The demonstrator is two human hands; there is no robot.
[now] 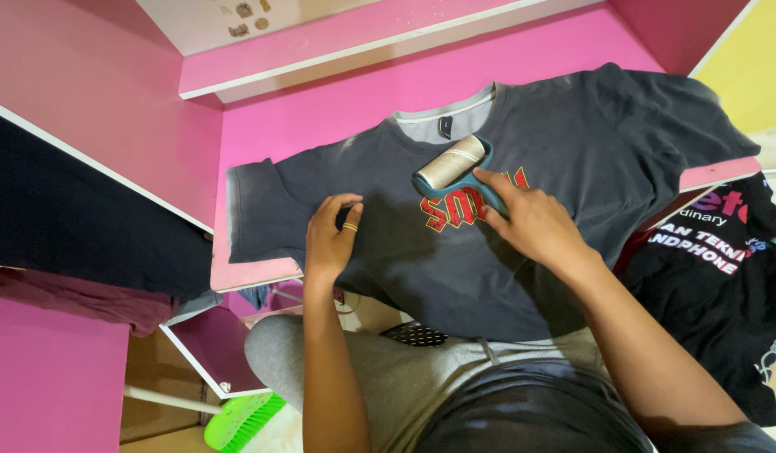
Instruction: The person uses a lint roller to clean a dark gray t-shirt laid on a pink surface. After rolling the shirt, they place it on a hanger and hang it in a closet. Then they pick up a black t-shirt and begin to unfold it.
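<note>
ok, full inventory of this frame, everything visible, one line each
T-shirt: 1, dark grey with red and yellow print, spread flat on the desk.
Lint roller: 1, teal frame with pale roll, on the T-shirt's chest below the collar.
Desk: 1, pink with white edging, under the T-shirt.
Printed shirt: 1, black with coloured lettering, hanging off the desk at right.
Brush: 1, bright green bristles, on the floor bottom left.
Ring: 1, gold, on a left-hand finger.
Left hand: resting on the T-shirt, holding nothing.
Right hand: gripping the lint roller's handle.
</note>
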